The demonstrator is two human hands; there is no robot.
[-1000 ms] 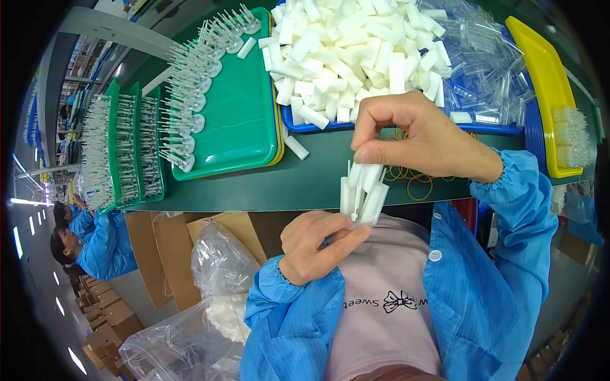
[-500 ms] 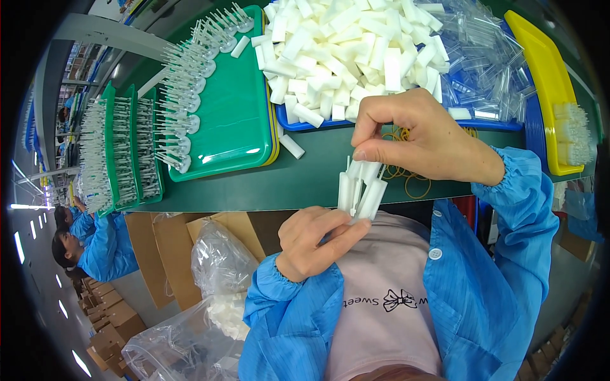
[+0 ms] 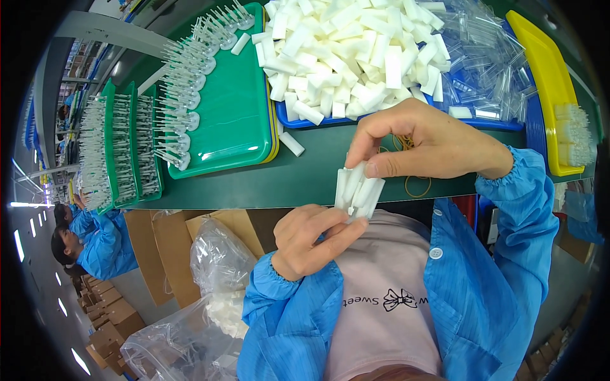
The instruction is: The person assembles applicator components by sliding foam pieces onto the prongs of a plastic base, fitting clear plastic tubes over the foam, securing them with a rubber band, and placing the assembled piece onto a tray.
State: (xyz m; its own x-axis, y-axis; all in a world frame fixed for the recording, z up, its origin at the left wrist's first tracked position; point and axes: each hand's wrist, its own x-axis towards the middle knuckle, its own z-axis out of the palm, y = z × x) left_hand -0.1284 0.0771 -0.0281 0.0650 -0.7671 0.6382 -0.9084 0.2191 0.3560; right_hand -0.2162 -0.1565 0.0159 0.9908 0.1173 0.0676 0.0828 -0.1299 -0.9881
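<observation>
Over the bench's near edge, a small bundle of white foam blocks is held between my two hands. The blocks stand side by side around slender, pale stick-like parts, partly hidden by fingers. My left hand is closed on the bundle's lower end, thumb and fingers pinching it. From above, my right hand has its thumb and index finger closed on the top of one foam block among the others. Beyond the right hand lies a big heap of loose white foam blocks, with yellow rubber bands just under that hand.
Clear plastic tubes fill a blue tray at the far right, next to a yellow tray. Left stands a green tray edged with thin-stemmed pieces. Green racks, cardboard boxes and a co-worker are farther left.
My right hand has come down slightly, and the foam block in its fingers sits lower among the others. My left hand has barely moved.
</observation>
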